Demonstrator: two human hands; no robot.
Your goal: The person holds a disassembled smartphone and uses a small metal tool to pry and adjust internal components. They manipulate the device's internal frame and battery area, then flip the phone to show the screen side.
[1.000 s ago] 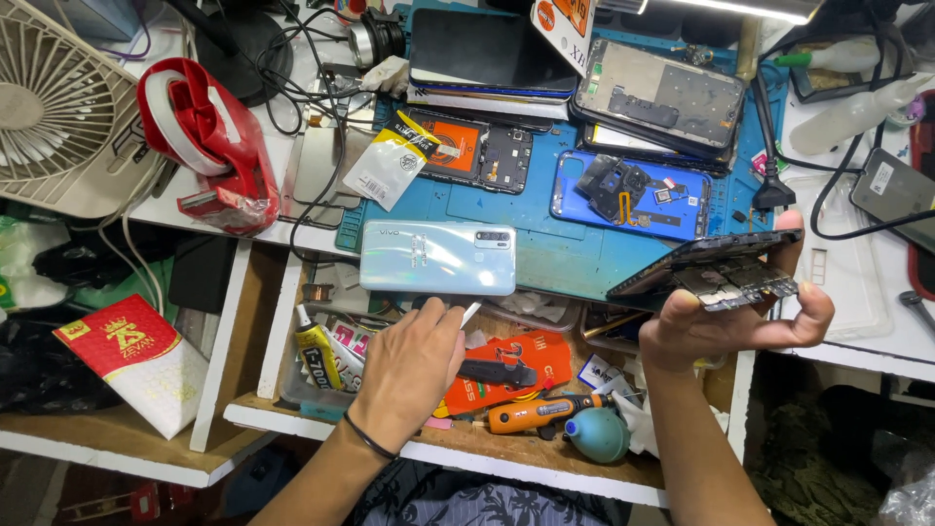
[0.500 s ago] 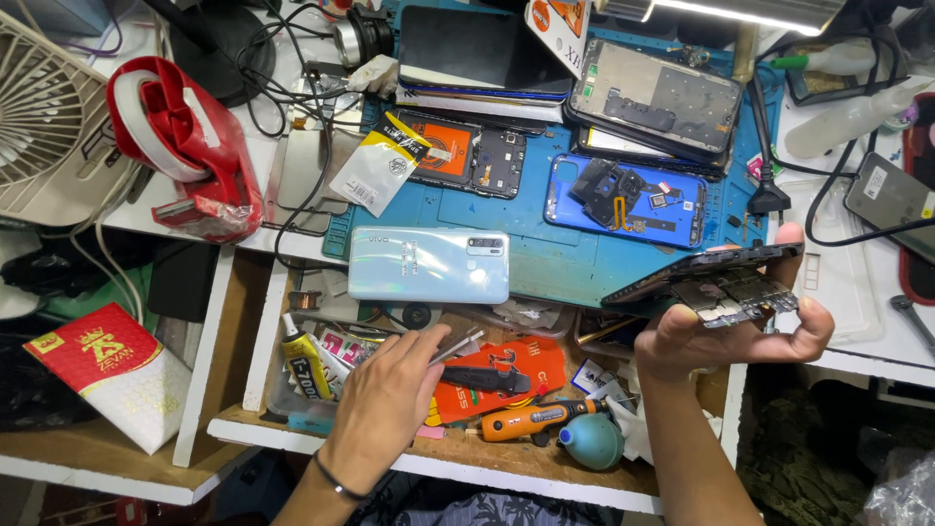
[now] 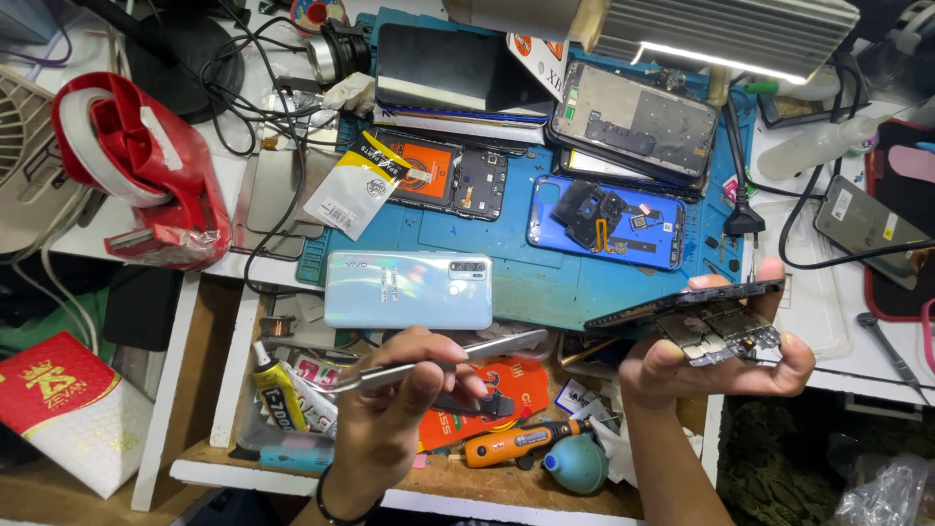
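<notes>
My left hand (image 3: 390, 414) holds metal tweezers (image 3: 443, 360) level above the open drawer, their tips pointing right. My right hand (image 3: 716, 365) grips an opened phone (image 3: 716, 317) by its edge, with bare circuit boards showing on its underside, just off the front of the blue repair mat (image 3: 536, 282). A pale iridescent phone (image 3: 407, 289) lies back up on the mat's front left, right above my left hand.
Several dismantled phones, a blue one (image 3: 604, 219) among them, lie on the mat. A red tape dispenser (image 3: 141, 175) and a fan stand at the left. The drawer (image 3: 219, 380) holds a glue tube, an orange electric screwdriver (image 3: 516, 445) and a teal blower (image 3: 577, 463). A lamp hangs at top right.
My left hand has come up out of the drawer with the tweezers, which now lie level in my fingers. My right hand keeps hold of the opened phone.
</notes>
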